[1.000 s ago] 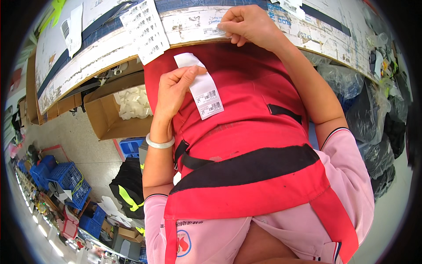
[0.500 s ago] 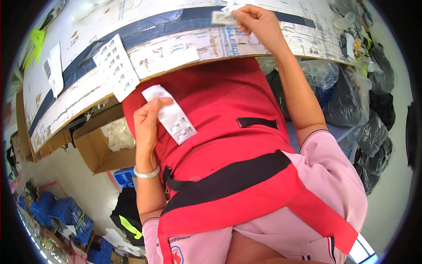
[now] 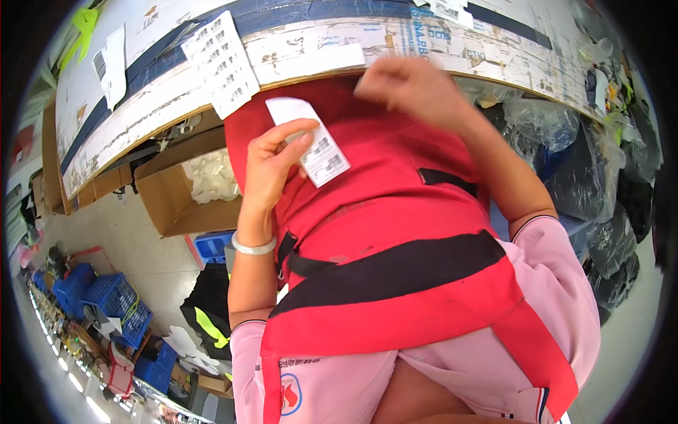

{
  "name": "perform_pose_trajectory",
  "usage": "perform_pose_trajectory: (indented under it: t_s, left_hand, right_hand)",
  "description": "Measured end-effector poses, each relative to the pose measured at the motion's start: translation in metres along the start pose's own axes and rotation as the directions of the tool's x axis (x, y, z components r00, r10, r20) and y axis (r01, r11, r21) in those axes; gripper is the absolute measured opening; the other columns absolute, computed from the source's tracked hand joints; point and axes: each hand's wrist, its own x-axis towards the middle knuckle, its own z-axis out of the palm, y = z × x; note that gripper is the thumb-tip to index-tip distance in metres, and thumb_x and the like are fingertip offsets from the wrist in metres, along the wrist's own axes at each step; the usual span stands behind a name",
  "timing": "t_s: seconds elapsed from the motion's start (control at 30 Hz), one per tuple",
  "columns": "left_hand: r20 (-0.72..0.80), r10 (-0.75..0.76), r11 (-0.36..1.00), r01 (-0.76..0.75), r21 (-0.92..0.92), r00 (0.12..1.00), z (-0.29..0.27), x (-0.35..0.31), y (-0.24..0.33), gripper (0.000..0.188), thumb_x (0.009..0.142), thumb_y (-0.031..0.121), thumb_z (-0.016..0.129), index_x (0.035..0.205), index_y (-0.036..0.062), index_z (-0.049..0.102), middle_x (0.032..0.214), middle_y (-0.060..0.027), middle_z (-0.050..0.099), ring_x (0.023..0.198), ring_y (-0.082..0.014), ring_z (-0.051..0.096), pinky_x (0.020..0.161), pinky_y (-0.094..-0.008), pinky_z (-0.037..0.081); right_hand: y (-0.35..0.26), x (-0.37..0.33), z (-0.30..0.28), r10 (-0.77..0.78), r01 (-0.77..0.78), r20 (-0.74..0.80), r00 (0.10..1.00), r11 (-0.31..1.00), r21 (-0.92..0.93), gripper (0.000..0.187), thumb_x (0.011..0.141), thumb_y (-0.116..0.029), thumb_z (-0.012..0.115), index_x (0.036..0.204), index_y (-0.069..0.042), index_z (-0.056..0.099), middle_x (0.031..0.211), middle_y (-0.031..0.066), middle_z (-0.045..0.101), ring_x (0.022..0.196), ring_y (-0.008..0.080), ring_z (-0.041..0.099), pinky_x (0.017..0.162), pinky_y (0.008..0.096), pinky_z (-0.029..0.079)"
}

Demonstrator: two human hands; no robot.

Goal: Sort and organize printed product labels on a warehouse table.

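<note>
A white strip of printed labels (image 3: 330,159) is pinched between the thumb and fingers of my left hand (image 3: 270,161), in front of my red apron (image 3: 381,159). Its upper end is blank and curls a little. My right hand (image 3: 413,88) hovers by the table's front edge, to the right of the strip and apart from it. Motion blurs its fingers, so whether anything is in them does not show. Small white labels (image 3: 452,10) lie on the table beyond my right hand.
On the worn white table (image 3: 296,49) lie a label sheet (image 3: 224,63), overhanging the front edge, and a white paper strip (image 3: 111,67). Below left stands an open cardboard box (image 3: 162,205) with white pieces inside. Dark plastic-wrapped bags (image 3: 583,173) pile up at right. Blue crates (image 3: 116,300) stand lower left.
My right hand has come back from the small labels at the table's far side, down and left toward my left hand. The label strip in my left hand is raised slightly. The view has shifted.
</note>
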Motion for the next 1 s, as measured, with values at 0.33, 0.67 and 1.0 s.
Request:
perform_pose_trajectory:
  t_s: [0.33,0.67,1.0]
  left_hand:
    - [0.063,0.01,1.0,-0.011,0.005,0.998,-0.005,-0.001,0.003,0.025,0.083,0.001,0.069,0.107,-0.004,0.066,0.091,-0.0069,0.068,0.077,-0.0087,0.062,0.068,-0.0206,0.05]
    - [0.077,0.073,0.997,-0.076,0.031,0.994,-0.01,0.006,-0.012,0.026,0.093,0.018,0.061,0.104,-0.0049,0.067,0.089,-0.0089,0.068,0.076,-0.0103,0.062,0.067,-0.0229,0.05]
    - [0.041,0.04,0.999,-0.041,0.023,0.998,-0.015,0.011,-0.011,0.049,0.098,0.04,0.046,0.1,-0.0025,0.069,0.082,-0.0047,0.068,0.067,-0.0061,0.055,0.061,-0.0195,0.041]
  right_hand:
    - [-0.007,-0.007,0.057,0.11,-0.234,0.316,0.942,0.894,0.383,0.016,0.089,-0.016,0.064,0.089,0.0,0.065,0.071,0.0009,0.06,0.063,0.0069,0.056,0.056,0.0207,0.046]
    - [-0.007,0.001,0.048,-0.183,0.171,0.084,0.979,0.976,0.133,0.009,0.089,-0.008,0.061,0.091,0.0,0.063,0.081,0.0017,0.061,0.074,0.0069,0.054,0.068,0.0215,0.046]
    - [-0.005,0.047,0.0,0.051,-0.051,0.007,0.999,0.984,0.171,0.02,0.089,-0.02,0.063,0.091,0.0,0.064,0.073,0.0016,0.062,0.062,0.0061,0.058,0.055,0.0195,0.05]
